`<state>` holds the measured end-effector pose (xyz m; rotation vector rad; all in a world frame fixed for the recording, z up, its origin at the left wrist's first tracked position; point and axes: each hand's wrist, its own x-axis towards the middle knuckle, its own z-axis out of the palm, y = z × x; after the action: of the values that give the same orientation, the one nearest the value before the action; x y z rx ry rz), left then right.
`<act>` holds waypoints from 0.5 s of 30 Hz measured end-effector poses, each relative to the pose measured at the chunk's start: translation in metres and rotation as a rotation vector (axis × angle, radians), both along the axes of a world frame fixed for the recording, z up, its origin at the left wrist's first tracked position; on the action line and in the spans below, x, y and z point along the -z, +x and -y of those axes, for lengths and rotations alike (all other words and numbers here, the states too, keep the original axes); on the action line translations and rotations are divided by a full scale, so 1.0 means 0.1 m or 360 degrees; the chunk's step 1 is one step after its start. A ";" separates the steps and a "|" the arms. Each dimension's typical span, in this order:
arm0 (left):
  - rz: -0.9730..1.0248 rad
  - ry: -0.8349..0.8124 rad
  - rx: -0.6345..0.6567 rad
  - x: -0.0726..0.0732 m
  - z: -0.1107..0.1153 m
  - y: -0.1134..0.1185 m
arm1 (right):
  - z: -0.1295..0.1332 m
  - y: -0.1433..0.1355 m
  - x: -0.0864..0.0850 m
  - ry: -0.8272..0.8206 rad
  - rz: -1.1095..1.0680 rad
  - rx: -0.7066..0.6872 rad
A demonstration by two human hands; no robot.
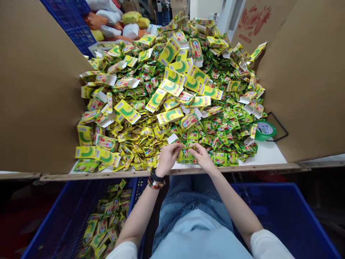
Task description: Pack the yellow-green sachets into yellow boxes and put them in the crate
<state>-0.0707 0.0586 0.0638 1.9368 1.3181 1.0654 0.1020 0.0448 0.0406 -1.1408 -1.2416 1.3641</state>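
At the table's front edge my left hand [169,155] and my right hand [202,157] face each other with fingers pinched. Between them is a short strip of green sachets [185,154], each end gripped by one hand. Part of the strip is hidden by my fingers. Just behind my left hand the white flap of a small box [173,139] shows. Loose green sachets [219,126] spread behind and right of my hands, and yellow sachets [142,135] lie to the left. Yellow-and-green small boxes [169,116] are heaped over the pile, several with flaps up.
Cardboard walls [37,90] [309,82] flank the pile. A roll of green tape [265,130] lies at the right beside a black metal frame [283,126]. Below the table edge stand a blue crate [59,223] holding filled-looking boxes and another blue crate [285,216].
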 end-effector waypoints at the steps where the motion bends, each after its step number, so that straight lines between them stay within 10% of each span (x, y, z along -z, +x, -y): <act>1: 0.0103 -0.0055 -0.0043 0.04 0.01 0.02 | 0.00 -0.01 0.03 0.0002 0.0033 0.0047; 5: 0.0508 -0.0261 -0.0093 0.14 0.05 0.04 | 0.05 0.00 0.12 0.0171 0.0206 0.0327; 15: 0.0942 -0.0370 -0.0311 0.23 0.18 0.12 | 0.16 -0.07 0.15 0.0122 0.0133 0.0241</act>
<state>-0.0586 0.0401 0.0408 1.2063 1.2300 1.3743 0.0951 0.0291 0.0257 -1.2227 -1.2303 1.1574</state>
